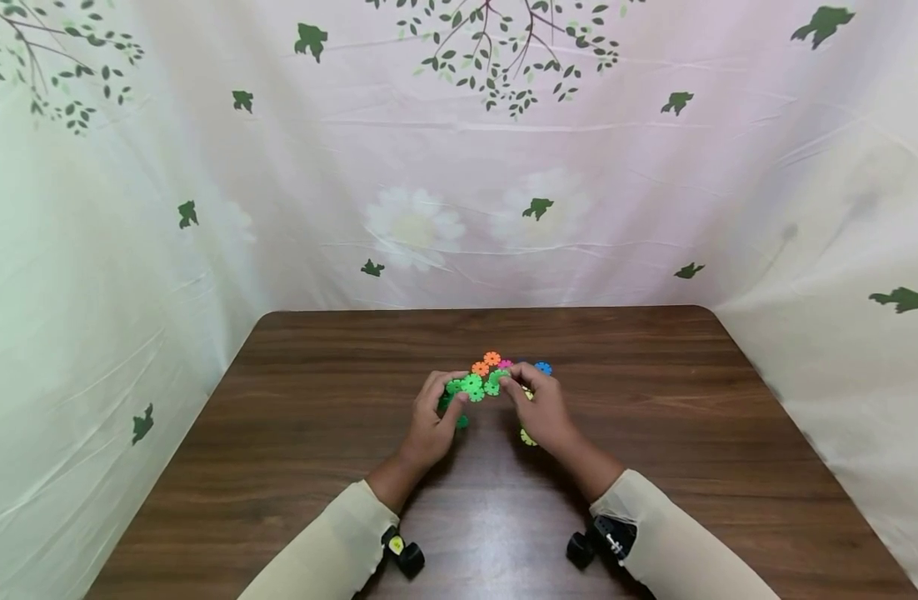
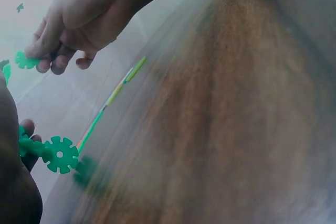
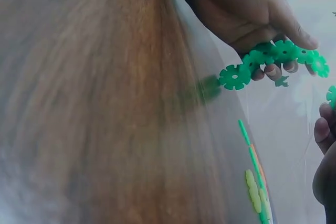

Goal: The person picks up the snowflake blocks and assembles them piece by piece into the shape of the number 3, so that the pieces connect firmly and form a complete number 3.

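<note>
My left hand (image 1: 431,423) grips a chain of joined green notched discs (image 3: 264,53), flower-shaped with a small hole in each middle. The lowest disc (image 2: 60,154) of that chain hangs just above the table. My right hand (image 1: 546,414) pinches a single green disc (image 2: 25,60) between thumb and fingers, facing the chain's upper end. A small gap separates the two in the right wrist view. In the head view, green discs (image 1: 471,382) overlap between the hands, so which lie behind on the table is hard to tell.
Flat on the brown table (image 1: 339,358), beyond the hands, lie orange discs (image 1: 492,357), a pink disc (image 1: 506,364) and a blue disc (image 1: 543,367). Yellow discs (image 1: 529,437) are partly hidden by my right hand. Patterned cloth (image 1: 459,167) surrounds the table's back and sides.
</note>
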`<state>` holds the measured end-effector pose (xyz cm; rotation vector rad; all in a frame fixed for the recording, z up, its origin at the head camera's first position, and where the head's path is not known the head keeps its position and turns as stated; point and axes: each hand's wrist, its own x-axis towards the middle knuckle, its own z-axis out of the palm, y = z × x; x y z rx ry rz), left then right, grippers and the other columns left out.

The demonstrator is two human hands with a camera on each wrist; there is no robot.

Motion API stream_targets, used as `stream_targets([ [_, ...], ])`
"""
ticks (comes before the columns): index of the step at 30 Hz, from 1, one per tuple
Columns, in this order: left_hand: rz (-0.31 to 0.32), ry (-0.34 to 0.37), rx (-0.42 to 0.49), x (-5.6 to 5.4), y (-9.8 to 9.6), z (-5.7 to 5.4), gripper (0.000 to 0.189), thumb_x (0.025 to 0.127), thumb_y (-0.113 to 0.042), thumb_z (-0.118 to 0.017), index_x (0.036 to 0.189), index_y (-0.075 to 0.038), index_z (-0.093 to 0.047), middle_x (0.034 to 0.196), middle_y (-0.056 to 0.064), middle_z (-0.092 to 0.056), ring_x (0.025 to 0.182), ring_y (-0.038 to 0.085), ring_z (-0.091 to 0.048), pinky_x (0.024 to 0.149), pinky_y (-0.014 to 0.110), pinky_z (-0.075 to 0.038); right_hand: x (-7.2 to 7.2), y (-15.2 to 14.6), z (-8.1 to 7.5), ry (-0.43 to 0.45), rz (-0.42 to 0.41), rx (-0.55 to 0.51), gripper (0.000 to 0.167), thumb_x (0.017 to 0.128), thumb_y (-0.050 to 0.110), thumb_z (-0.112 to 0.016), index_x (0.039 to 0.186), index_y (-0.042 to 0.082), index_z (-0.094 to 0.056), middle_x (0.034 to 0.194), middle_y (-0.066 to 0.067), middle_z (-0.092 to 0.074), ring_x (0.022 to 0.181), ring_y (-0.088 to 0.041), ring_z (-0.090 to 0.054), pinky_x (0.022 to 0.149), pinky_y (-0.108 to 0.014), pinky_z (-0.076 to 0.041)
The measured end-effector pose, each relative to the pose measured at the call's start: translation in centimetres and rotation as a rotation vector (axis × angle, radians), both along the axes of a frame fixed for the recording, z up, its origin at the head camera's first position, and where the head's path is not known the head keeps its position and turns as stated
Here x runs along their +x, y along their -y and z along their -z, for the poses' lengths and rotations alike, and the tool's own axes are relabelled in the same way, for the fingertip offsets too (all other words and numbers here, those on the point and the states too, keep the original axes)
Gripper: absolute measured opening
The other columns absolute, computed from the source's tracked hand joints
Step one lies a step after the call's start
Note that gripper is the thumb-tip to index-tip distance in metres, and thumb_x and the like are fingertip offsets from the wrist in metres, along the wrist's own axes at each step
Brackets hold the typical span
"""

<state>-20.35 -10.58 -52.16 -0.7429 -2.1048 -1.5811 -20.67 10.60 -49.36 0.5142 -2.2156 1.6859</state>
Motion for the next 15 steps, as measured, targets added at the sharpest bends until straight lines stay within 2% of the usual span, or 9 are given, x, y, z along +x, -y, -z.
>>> stream_targets([
  [9, -0.002, -0.005, 0.002, -0.06, -0.06, 0.26, 0.030, 0.107, 0.001, -0.063, 0.136, 0.001, -0.068, 0.122, 0.016, -0.067, 0.110, 0.021, -0.065, 0.097, 0.032, -0.056, 0.15, 0.13, 0.26, -0.083, -0.035, -0.007, 0.008, 0.103, -0.002, -0.069, 0.098, -0.005, -0.075, 0.090, -0.022, -0.076, 0.089, -0.014, -0.068, 0.083, -0.019, -0.056],
  [13, -0.005, -0.017, 0.004, 0.05, -0.18, 0.08, 0.031, 0.106, 0.003, -0.064, 0.136, -0.001, -0.068, 0.123, 0.015, -0.068, 0.110, 0.024, -0.066, 0.096, 0.033, -0.056, 0.20, 0.08, -0.03, -0.114, -0.038, 0.005, 0.009, 0.103, -0.003, -0.069, 0.097, -0.004, -0.075, 0.087, -0.019, -0.075, 0.084, -0.017, -0.067, 0.079, -0.023, -0.056],
  [15, -0.009, -0.022, 0.006, 0.12, -0.24, -0.01, 0.032, 0.105, 0.004, -0.065, 0.136, -0.001, -0.068, 0.123, 0.016, -0.068, 0.110, 0.025, -0.066, 0.096, 0.033, -0.056, 0.22, 0.02, -0.14, -0.128, -0.037, 0.028, 0.009, 0.103, -0.003, -0.070, 0.097, -0.002, -0.075, 0.088, -0.017, -0.076, 0.084, -0.015, -0.067, 0.078, -0.026, -0.057],
])
